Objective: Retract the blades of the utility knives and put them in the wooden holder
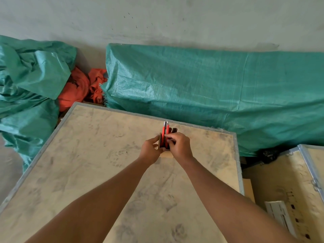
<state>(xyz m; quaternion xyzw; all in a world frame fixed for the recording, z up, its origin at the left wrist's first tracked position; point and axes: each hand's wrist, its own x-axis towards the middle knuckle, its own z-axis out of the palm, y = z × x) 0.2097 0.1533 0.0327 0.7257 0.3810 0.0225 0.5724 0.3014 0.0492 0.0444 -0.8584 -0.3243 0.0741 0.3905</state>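
Nearest the camera, two bare forearms reach forward over the crate lid (87, 155), a pale plywood top with a metal rim, smudged with dusty prints. No loose knife lies anywhere on the visible part of it.

At the far middle of the lid the hands meet at the holder (166, 154), a small wooden block with dark slots. The left hand (151, 149) cups the holder's left side, fingers curled against it as if steadying it. The right hand (178, 146) is closed in a pinch, thumb and fingertips on the lower part of the right-hand knife, at about the slot's mouth.

Two red knives (165, 132) stand upright and side by side in the holder, their grey metal ends pointing up and away. Whether those ends are bare blade or just the metal nose of the casing is too small to tell, so the retracting cannot be confirmed. A dark part of the holder shows just right of the knives; it may be a free slot.

As a judgement, the task looks close to finished: both visible knives are in the holder, and the right one seems to be getting its last push or adjustment. What is left is letting go.

Beyond the lid lie green tarps (210, 81) and orange cloth (78, 88) against a grey wall.
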